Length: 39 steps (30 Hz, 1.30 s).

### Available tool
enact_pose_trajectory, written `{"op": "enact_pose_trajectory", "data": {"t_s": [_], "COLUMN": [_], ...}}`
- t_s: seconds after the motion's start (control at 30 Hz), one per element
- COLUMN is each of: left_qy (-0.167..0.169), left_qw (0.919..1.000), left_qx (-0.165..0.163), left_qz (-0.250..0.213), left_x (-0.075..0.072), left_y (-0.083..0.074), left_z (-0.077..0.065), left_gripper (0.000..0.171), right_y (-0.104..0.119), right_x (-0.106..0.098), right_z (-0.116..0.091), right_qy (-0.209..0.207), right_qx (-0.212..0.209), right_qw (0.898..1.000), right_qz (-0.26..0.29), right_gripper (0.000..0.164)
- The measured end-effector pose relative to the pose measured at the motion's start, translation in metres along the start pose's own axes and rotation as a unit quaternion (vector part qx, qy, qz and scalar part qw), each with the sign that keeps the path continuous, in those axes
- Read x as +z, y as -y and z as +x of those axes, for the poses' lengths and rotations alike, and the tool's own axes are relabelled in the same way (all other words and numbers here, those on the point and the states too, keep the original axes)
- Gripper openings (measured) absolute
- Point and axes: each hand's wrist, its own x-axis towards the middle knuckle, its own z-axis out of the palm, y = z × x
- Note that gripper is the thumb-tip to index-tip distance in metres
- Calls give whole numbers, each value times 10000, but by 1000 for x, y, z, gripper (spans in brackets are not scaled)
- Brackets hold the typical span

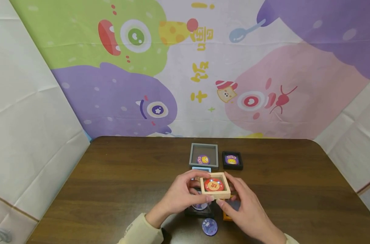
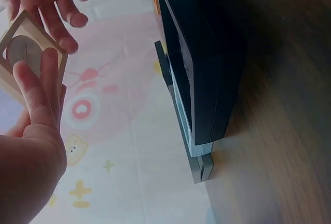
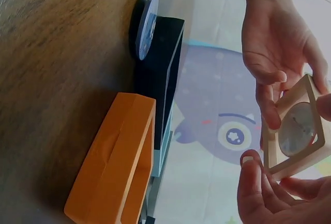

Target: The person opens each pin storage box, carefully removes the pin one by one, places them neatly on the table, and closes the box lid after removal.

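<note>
A pale wooden display frame point(image 1: 218, 195) is held up over the table, with a round red badge point(image 1: 214, 185) inside it. My left hand point(image 1: 183, 191) grips its left side, thumb along the lower edge and fingers at the top and behind. On the other side, my right hand point(image 1: 249, 208) holds the frame between thumb and index finger at the right edge. In the left wrist view, the badge's plain grey back point(image 2: 24, 53) shows through the frame. Beneath the hands, a black frame point(image 1: 200, 214) with a badge and an orange frame point(image 3: 111, 157) are partly covered.
A loose purple badge point(image 1: 210, 227) lies on the brown table point(image 1: 127, 176) near the front. Behind the hands stand a grey frame point(image 1: 204, 144) and a small black frame point(image 1: 233, 167), each with a purple badge. A light blue frame point(image 1: 201, 168) is mostly hidden.
</note>
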Motion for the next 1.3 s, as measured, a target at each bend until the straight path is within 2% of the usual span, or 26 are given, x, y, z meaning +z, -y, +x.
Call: {"op": "enact_pose_trajectory", "data": {"t_s": [0.13, 0.23, 0.37, 0.5, 0.73, 0.8, 1.0, 1.3], "left_qy": [-73, -100, -107, -9, 56, 90, 200, 133], "left_qw": [9999, 9998, 9998, 9999, 9996, 9994, 9992, 9985], "left_qx": [-126, -148, -107, -12, 83, 90, 40, 93], "left_qz": [1, 34, 85, 128, 279, 312, 331, 525], "left_x": [0, 0, 0, 1, 3, 4, 6, 5], "left_y": [-3, -4, -4, -4, -5, -6, -9, -13], "left_z": [0, -1, -1, -1, -3, -4, -4, -4], "left_gripper": [48, 48, 47, 46, 46, 46, 45, 44], "right_y": [-1, 0, 2, 4, 5, 5, 2, 0], "right_x": [0, 1, 1, 1, 3, 4, 6, 9], "right_z": [0, 0, 0, 0, -1, -3, -7, -9], "right_qy": [26, 93, 188, 164, 253, 256, -162, -210], "right_qx": [32, 213, 437, 419, 573, 495, -236, -276], "right_qw": [9999, 9996, 9986, 9987, 9975, 9976, 9981, 9979], "right_qz": [109, 159, 218, 235, 339, 401, 546, 539], "right_gripper": [70, 67, 65, 65, 76, 79, 77, 74]}}
